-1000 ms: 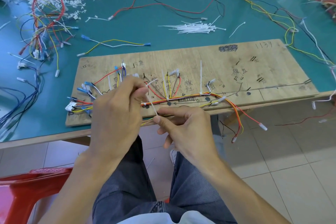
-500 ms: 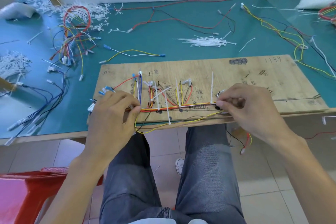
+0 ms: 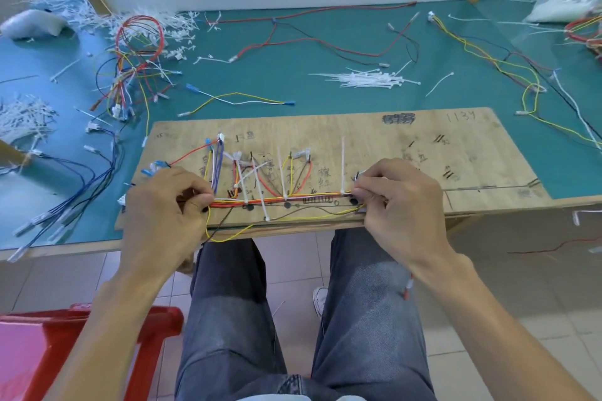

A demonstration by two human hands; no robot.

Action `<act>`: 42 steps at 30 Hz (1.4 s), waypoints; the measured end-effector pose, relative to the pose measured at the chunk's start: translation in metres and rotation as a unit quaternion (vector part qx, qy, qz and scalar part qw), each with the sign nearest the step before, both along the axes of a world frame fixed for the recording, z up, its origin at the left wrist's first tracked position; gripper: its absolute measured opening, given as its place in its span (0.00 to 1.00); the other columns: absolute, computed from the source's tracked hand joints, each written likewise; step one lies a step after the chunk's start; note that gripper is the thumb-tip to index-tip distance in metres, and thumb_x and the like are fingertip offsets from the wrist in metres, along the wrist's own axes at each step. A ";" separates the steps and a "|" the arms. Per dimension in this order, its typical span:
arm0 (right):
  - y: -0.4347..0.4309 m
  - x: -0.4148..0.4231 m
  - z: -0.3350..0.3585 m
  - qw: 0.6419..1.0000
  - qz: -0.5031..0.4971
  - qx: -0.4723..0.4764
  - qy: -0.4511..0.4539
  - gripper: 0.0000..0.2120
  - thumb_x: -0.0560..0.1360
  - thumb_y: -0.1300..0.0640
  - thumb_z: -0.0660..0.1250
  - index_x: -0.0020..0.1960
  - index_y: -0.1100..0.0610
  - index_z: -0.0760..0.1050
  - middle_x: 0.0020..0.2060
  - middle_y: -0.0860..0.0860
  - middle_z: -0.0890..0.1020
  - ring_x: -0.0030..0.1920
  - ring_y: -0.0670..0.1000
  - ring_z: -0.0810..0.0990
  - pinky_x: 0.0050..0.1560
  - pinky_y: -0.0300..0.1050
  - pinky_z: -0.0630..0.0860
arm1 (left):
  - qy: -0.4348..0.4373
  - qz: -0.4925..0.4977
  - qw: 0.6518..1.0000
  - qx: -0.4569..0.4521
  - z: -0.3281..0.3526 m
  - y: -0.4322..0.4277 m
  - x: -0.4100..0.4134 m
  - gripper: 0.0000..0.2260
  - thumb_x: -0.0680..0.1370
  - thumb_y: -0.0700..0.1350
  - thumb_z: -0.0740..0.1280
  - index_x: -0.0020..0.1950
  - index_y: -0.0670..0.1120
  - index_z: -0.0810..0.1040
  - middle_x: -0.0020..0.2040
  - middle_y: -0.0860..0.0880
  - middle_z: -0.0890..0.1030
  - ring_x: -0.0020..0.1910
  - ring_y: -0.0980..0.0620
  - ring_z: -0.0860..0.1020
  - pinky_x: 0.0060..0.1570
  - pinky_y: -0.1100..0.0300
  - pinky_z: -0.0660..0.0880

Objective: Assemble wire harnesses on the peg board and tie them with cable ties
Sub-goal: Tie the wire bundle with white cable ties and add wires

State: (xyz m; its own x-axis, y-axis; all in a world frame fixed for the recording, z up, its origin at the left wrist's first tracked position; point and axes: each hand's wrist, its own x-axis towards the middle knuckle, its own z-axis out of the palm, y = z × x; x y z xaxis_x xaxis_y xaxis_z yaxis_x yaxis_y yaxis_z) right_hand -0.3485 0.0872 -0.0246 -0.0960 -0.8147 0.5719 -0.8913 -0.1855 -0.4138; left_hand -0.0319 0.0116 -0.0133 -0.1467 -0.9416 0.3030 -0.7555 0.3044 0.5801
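A wooden peg board (image 3: 374, 140) lies at the near edge of the green table. Along its front runs a wire harness (image 3: 293, 197) of red, orange, yellow and white wires, with branches rising toward the board's middle. Several white cable ties (image 3: 342, 163) stand up from the bundle, their tails uncut. My left hand (image 3: 166, 205) pinches the bundle's left end. My right hand (image 3: 400, 202) pinches the bundle's right end near the board's front edge. A yellow wire (image 3: 228, 236) sags below the board's edge.
A heap of loose cable ties (image 3: 368, 79) lies behind the board. A tangle of finished harnesses (image 3: 136, 55) and cut tie ends sit at the back left. Loose wires (image 3: 488, 55) trail across the back right. A red plastic stool (image 3: 65, 345) stands at my lower left.
A second ago both hands worked a cable tie at the bundle's left middle. They have since moved apart to the bundle's two ends, and the camera has tilted up.
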 end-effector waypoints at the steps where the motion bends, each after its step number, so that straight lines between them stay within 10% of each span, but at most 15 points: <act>1: -0.001 0.003 0.001 1.000 0.002 -0.004 0.002 0.06 0.74 0.62 0.72 0.40 0.56 0.86 0.39 0.48 0.82 0.40 0.55 0.79 0.37 0.51 0.77 | -0.001 0.005 1.000 -0.003 -0.002 0.001 0.005 0.15 0.71 0.31 0.75 0.40 0.52 0.82 0.41 0.58 0.81 0.44 0.62 0.78 0.47 0.74 0.69; 11: -0.002 0.041 0.016 0.997 0.039 0.068 -0.013 0.01 0.78 0.58 0.76 0.47 0.55 0.86 0.44 0.47 0.82 0.46 0.53 0.79 0.42 0.53 0.78 | -0.043 0.092 0.995 -0.012 -0.017 -0.004 0.065 0.06 0.72 0.53 0.67 0.46 0.64 0.81 0.47 0.62 0.82 0.46 0.55 0.81 0.51 0.50 0.79; 16: 0.036 0.013 0.013 0.994 0.000 0.107 0.022 0.23 0.68 0.42 0.81 0.56 0.52 0.81 0.51 0.47 0.79 0.52 0.54 0.74 0.54 0.49 0.73 | -0.091 0.085 0.989 -0.077 0.015 0.003 0.027 0.12 0.76 0.54 0.64 0.58 0.59 0.79 0.57 0.56 0.78 0.62 0.42 0.76 0.65 0.36 0.72; 21: 0.048 0.009 0.006 0.985 -0.032 0.148 0.077 0.11 0.73 0.56 0.79 0.53 0.55 0.81 0.49 0.51 0.79 0.50 0.59 0.75 0.48 0.59 0.74 | -0.082 -0.050 0.971 -0.218 0.044 0.034 -0.061 0.07 0.80 0.42 0.66 0.56 0.48 0.82 0.55 0.50 0.81 0.58 0.39 0.76 0.66 0.47 0.70; 27: 0.056 -0.001 0.028 0.978 0.024 0.204 -0.019 0.08 0.83 0.47 0.65 0.52 0.51 0.77 0.45 0.45 0.79 0.44 0.55 0.78 0.42 0.56 0.77 | -0.156 -0.288 0.937 -0.120 0.036 0.041 -0.121 0.07 0.82 0.46 0.71 0.57 0.46 0.84 0.56 0.52 0.83 0.57 0.45 0.78 0.56 0.44 0.75; 42: 0.034 -0.064 0.067 0.948 -0.003 0.314 0.053 0.09 0.82 0.42 0.65 0.47 0.46 0.71 0.42 0.42 0.80 0.46 0.54 0.78 0.39 0.50 0.70 | -0.035 -0.208 0.977 -0.006 0.016 0.040 -0.135 0.06 0.76 0.41 0.76 0.49 0.51 0.82 0.49 0.58 0.79 0.53 0.52 0.76 0.53 0.51 0.75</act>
